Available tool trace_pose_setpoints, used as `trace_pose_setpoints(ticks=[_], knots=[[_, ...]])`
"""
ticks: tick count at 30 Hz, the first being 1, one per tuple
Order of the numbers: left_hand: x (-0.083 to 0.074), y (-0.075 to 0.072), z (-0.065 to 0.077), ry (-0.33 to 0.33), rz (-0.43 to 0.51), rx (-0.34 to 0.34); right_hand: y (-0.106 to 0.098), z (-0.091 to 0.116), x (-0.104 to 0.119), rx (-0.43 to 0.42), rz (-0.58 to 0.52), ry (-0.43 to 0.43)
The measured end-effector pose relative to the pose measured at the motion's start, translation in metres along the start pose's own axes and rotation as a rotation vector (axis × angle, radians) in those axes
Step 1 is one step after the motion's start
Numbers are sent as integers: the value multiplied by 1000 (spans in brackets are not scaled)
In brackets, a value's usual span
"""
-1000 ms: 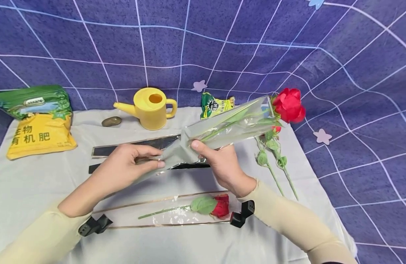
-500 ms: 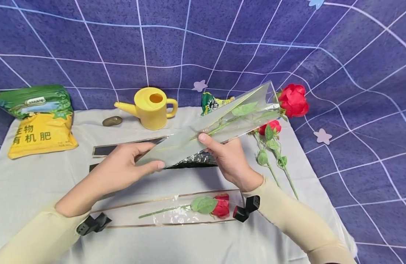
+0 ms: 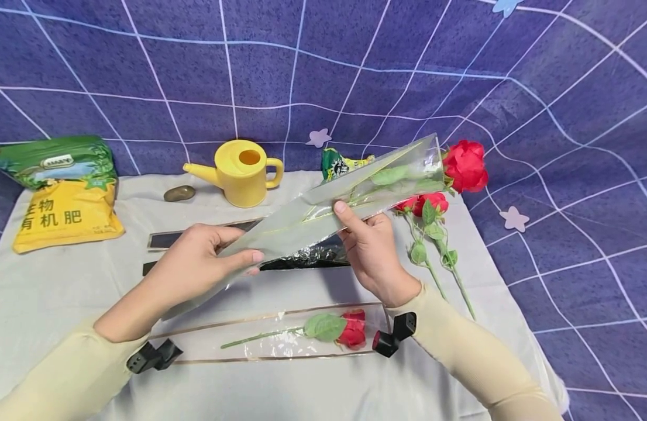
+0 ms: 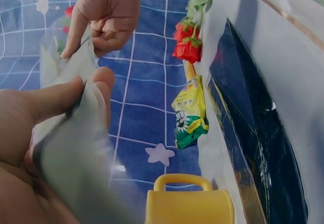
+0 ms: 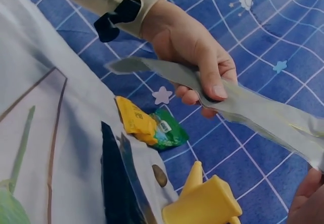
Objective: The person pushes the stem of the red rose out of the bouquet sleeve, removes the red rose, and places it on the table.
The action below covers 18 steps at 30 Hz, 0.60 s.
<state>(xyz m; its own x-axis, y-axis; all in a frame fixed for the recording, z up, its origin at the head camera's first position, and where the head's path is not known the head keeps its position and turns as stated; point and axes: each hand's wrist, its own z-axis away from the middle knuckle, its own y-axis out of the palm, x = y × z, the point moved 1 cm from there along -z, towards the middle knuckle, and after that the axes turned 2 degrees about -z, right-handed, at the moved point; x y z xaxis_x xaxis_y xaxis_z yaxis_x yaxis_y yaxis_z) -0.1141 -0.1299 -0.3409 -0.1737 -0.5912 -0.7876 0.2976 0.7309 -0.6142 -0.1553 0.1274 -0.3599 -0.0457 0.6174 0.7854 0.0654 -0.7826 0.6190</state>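
Observation:
A long translucent flower sleeve (image 3: 297, 225) is held slantwise above the table, with a red rose (image 3: 465, 166) poking out of its upper right end. The rose's stem and leaves show through the film. My left hand (image 3: 210, 254) pinches the sleeve's lower part between thumb and fingers. Farther up, my right hand (image 3: 371, 251) grips it, thumb on top and fingers underneath. In the left wrist view the sleeve (image 4: 76, 158) runs from one hand to the other; the right wrist view shows its narrow tail (image 5: 129, 65) sticking out past the left hand.
Dark flat sleeves (image 3: 302, 260) lie beneath the held one. In front, another rose (image 3: 351, 328) lies in a clear sleeve (image 3: 197, 348). Loose roses (image 3: 434, 204) are at the right. Behind stand a yellow watering can (image 3: 239, 175), a stone (image 3: 179, 193), a fertilizer bag (image 3: 65, 199) and a small packet (image 3: 339, 165).
The sleeve, creased and bent between the hands at first, now stretches out straighter. My right hand has shifted right along it, and the loose red blooms behind are more exposed.

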Motion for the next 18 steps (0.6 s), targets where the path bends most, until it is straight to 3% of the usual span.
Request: trace_pose_setpoints(ticks=[7, 13, 18], knots=[[-1, 7, -5, 31, -28, -54, 5, 9, -14, -5, 148, -40], [-1, 12, -8, 68, -36, -86, 4, 16, -25, 54, 240, -45], [2, 13, -8, 74, -24, -46, 2, 17, -25, 59, 268, -23]])
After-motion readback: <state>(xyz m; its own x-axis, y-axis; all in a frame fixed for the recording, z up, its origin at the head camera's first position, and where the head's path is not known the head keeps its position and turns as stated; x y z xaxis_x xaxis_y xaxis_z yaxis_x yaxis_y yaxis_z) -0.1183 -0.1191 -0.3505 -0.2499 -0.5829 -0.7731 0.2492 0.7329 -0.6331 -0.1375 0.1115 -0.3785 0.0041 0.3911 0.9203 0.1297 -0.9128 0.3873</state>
